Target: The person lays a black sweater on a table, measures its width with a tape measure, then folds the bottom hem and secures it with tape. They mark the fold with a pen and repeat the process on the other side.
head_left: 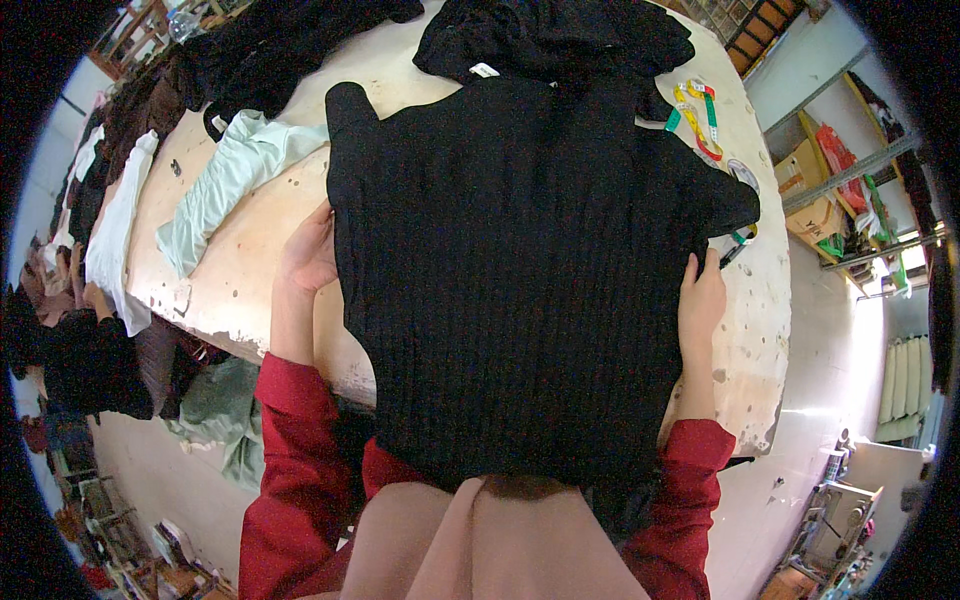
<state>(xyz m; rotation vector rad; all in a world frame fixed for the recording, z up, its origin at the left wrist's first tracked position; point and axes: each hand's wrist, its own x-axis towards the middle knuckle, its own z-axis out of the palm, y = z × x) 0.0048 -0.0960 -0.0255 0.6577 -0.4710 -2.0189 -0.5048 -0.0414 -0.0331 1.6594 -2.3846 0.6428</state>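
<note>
A black ribbed knit garment [520, 280] lies spread over the near part of the table, its lower end hanging toward my body. Along its left edge, my left hand [312, 250] grips the fabric, the fingertips partly hidden behind it. On the opposite side my right hand [703, 295] holds the right edge, with some fingers on top of the cloth and the thumb side out of sight. Short sleeve-like parts stick out at the garment's upper left and right corners.
A pale worn table [250, 270] bears a mint-green cloth [225, 190] at left, dark garments [560, 40] at the far side and a coiled tape measure [695, 120] at right. Another person's dark sleeve [85, 360] shows far left. Shelves [840, 180] stand to the right.
</note>
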